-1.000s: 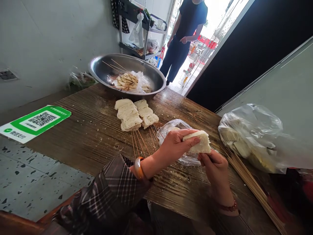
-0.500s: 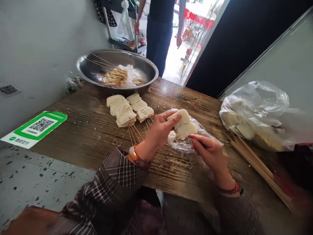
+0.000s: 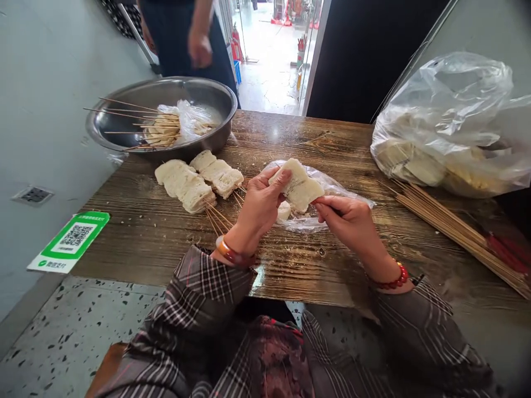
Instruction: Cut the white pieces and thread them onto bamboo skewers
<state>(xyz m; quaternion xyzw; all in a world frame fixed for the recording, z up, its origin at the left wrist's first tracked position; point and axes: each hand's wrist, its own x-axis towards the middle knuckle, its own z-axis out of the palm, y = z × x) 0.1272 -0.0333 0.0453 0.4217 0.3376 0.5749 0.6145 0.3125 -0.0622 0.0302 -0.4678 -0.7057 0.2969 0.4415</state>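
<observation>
My left hand [image 3: 262,200] is closed on a pale, spongy tofu slice [image 3: 299,187], thumb lying on its face. My right hand [image 3: 346,218] is pinched at the slice's lower right corner; what its fingertips hold there is hidden. Beneath the slice, a clear plastic bag [image 3: 338,190] with small pale pieces lies on the wooden table [image 3: 282,276]. Left of my hands rest two stacks of skewered tofu, a larger stack [image 3: 185,185] and a smaller stack [image 3: 219,174], their sticks pointing toward me.
A steel basin [image 3: 230,108] at the back left holds skewered pieces [image 3: 161,130] and plastic film. On the right are a full plastic bag [image 3: 443,132] and a bundle of bamboo skewers [image 3: 456,232]. A payment-code card [image 3: 70,241] lies at left. A person [image 3: 186,38] stands behind the basin.
The view has shifted and tilted down. Both hands keep hold at the tofu slice, with the right fingertips now closer against its corner. The standing person appears further left.
</observation>
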